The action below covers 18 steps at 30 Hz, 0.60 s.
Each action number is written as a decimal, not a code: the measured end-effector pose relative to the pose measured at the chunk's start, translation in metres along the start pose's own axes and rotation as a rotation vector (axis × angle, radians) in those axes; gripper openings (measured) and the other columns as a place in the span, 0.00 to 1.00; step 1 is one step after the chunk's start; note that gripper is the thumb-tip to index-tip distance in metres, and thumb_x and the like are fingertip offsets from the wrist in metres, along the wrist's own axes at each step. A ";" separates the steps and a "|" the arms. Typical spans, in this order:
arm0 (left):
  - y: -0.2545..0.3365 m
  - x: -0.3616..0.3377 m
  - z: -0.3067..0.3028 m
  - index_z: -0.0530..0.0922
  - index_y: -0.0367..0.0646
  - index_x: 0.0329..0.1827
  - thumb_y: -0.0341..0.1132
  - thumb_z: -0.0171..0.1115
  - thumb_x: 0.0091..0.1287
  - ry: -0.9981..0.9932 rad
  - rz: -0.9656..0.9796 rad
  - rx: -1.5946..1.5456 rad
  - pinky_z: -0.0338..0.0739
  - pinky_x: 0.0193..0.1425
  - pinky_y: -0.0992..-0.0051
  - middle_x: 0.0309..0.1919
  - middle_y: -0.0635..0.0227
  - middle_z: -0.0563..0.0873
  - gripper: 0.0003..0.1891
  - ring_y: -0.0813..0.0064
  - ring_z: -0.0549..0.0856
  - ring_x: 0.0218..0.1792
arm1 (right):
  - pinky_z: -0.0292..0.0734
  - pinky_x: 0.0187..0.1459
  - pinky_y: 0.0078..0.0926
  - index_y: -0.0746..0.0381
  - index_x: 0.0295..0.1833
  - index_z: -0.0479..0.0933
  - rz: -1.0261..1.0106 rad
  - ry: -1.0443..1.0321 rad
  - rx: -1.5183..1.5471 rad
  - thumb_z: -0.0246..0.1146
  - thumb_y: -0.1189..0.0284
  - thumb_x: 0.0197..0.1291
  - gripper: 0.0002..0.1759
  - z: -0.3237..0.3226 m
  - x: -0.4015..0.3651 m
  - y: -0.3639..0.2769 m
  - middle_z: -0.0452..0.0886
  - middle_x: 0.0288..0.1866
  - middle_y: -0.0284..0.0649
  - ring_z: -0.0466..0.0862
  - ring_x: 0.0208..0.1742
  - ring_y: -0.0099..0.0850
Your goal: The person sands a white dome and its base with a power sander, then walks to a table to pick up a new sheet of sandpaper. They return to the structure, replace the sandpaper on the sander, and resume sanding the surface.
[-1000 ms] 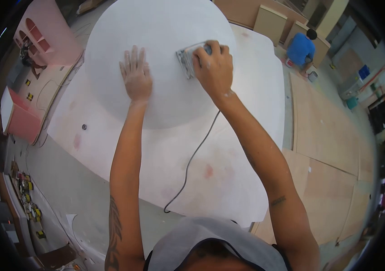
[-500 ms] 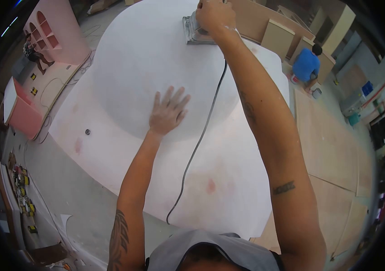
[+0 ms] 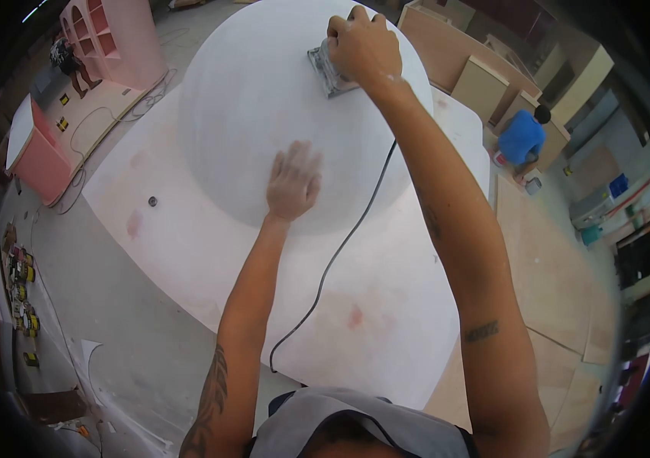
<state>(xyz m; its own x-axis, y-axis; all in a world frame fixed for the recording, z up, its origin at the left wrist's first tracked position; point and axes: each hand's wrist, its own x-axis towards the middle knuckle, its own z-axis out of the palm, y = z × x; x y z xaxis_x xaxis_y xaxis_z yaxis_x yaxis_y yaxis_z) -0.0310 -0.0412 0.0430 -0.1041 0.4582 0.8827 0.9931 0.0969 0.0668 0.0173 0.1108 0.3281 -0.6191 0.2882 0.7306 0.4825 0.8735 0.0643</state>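
Observation:
My right hand point(image 3: 367, 49) is closed over the top of an electric sander point(image 3: 330, 75), whose square pad lies against the upper part of a big white dome point(image 3: 248, 99). My fingers and palm hide most of the sander's body. A dark power cord point(image 3: 344, 240) trails down from beneath my right forearm across the white surface. Lower on the dome, my left hand point(image 3: 294, 183) rests flat, fingers stretched out and slightly blurred; it holds nothing. Around the dome spreads a flat white panel point(image 3: 195, 259) with faint pink patches.
A small dark ring-shaped thing point(image 3: 153, 201) lies on the panel's left side. Pink cabinets point(image 3: 38, 153) stand at the left, with a person point(image 3: 69, 61) near them. At the right, a person in blue point(image 3: 522, 137) crouches by wooden boards point(image 3: 546, 259).
The sander has turned and shifted slightly lower on the dome under my right hand. My left hand has slid a little right, fingers closer together. The whole view has tilted slightly.

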 end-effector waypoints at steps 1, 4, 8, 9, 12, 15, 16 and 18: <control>0.005 -0.003 0.002 0.72 0.55 0.82 0.41 0.57 0.79 0.145 -0.236 -0.069 0.47 0.90 0.45 0.83 0.62 0.72 0.28 0.55 0.67 0.85 | 0.82 0.51 0.48 0.53 0.50 0.90 -0.031 0.029 0.010 0.67 0.68 0.65 0.11 -0.006 -0.016 -0.004 0.84 0.56 0.45 0.82 0.58 0.48; 0.004 -0.019 0.007 0.67 0.48 0.85 0.40 0.54 0.81 0.227 -0.461 0.007 0.45 0.89 0.41 0.85 0.57 0.68 0.30 0.47 0.60 0.87 | 0.81 0.48 0.46 0.54 0.47 0.89 -0.080 0.109 0.028 0.70 0.70 0.60 0.09 -0.013 -0.065 -0.015 0.84 0.53 0.44 0.82 0.54 0.48; -0.004 -0.005 -0.003 0.66 0.48 0.86 0.41 0.53 0.81 0.170 -0.503 0.058 0.43 0.89 0.39 0.86 0.57 0.65 0.30 0.47 0.55 0.88 | 0.78 0.44 0.45 0.55 0.42 0.87 -0.097 0.132 0.062 0.73 0.73 0.56 0.08 -0.019 -0.115 -0.017 0.83 0.50 0.42 0.81 0.50 0.47; -0.011 0.007 -0.008 0.65 0.48 0.86 0.42 0.51 0.82 0.146 -0.517 0.121 0.42 0.89 0.40 0.87 0.58 0.64 0.30 0.48 0.54 0.89 | 0.78 0.44 0.45 0.55 0.42 0.87 -0.095 0.135 0.059 0.73 0.73 0.56 0.08 -0.017 -0.123 -0.014 0.83 0.50 0.42 0.81 0.50 0.47; -0.038 0.048 -0.025 0.64 0.51 0.87 0.43 0.49 0.84 0.079 -0.484 0.220 0.42 0.89 0.41 0.88 0.60 0.62 0.30 0.50 0.53 0.89 | 0.77 0.42 0.44 0.55 0.41 0.86 -0.088 0.167 0.055 0.73 0.72 0.57 0.06 -0.016 -0.131 -0.001 0.82 0.50 0.42 0.81 0.49 0.47; -0.053 0.094 -0.031 0.65 0.57 0.88 0.45 0.50 0.84 0.012 -0.397 0.260 0.43 0.89 0.41 0.88 0.63 0.62 0.30 0.50 0.54 0.89 | 0.78 0.42 0.44 0.55 0.42 0.86 -0.007 0.182 0.051 0.71 0.71 0.61 0.04 -0.016 -0.119 0.014 0.81 0.50 0.42 0.81 0.49 0.46; -0.056 0.108 -0.032 0.65 0.60 0.88 0.46 0.51 0.83 -0.011 -0.354 0.264 0.44 0.89 0.41 0.88 0.64 0.62 0.30 0.50 0.54 0.89 | 0.78 0.42 0.44 0.55 0.42 0.86 -0.007 0.184 0.051 0.71 0.71 0.61 0.04 -0.016 -0.109 0.019 0.81 0.50 0.42 0.81 0.49 0.46; -0.055 0.131 -0.026 0.65 0.60 0.87 0.47 0.52 0.83 -0.025 -0.330 0.280 0.45 0.89 0.41 0.88 0.65 0.62 0.30 0.51 0.56 0.88 | 0.79 0.42 0.45 0.55 0.43 0.86 0.023 0.190 0.034 0.71 0.69 0.63 0.05 -0.015 -0.088 0.027 0.82 0.50 0.43 0.82 0.48 0.47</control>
<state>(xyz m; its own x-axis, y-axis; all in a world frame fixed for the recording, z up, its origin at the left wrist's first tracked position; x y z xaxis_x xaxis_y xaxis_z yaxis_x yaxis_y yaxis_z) -0.0976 -0.0098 0.1673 -0.4179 0.3833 0.8236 0.8537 0.4758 0.2117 0.0939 0.1031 0.2760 -0.4784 0.2316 0.8471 0.4718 0.8813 0.0256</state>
